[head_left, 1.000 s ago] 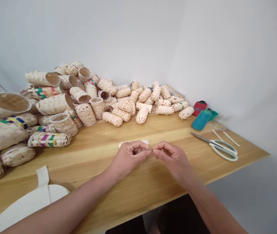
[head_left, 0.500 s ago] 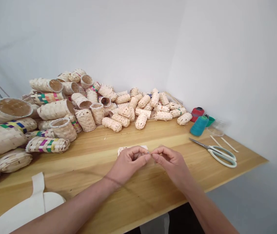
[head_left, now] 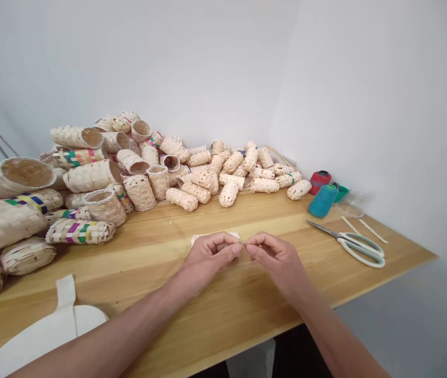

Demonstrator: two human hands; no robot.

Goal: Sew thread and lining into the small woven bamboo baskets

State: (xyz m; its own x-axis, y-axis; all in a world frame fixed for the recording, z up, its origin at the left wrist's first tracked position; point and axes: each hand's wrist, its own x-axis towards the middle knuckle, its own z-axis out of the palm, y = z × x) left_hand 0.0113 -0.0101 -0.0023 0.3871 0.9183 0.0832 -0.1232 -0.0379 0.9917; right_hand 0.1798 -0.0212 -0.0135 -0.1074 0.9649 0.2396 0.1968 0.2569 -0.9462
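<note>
Over the middle of the table, my left hand (head_left: 211, 257) and my right hand (head_left: 276, 260) meet fingertip to fingertip. Each pinches with thumb and forefinger. A tiny bluish speck shows between the tips; it is too small to name. Just behind my left hand lies a pale woven piece (head_left: 197, 240), mostly hidden by the fingers. Off to the right of my right hand rest scissors (head_left: 359, 249) with pale handles, their blades pointing left toward the back.
Woven baskets (head_left: 140, 191) are heaped at the back left, and smaller woven cylinders (head_left: 228, 193) lie along the wall. A teal thread cone (head_left: 323, 201), a red thread cone (head_left: 320, 182), a clear container (head_left: 353, 203) and thin strips (head_left: 373, 231) sit right. A white flat piece (head_left: 46, 341) lies front left.
The view has shifted slightly, moving the table's things a little to the right. Both hands keep their pinch, with the fingertips still together.
</note>
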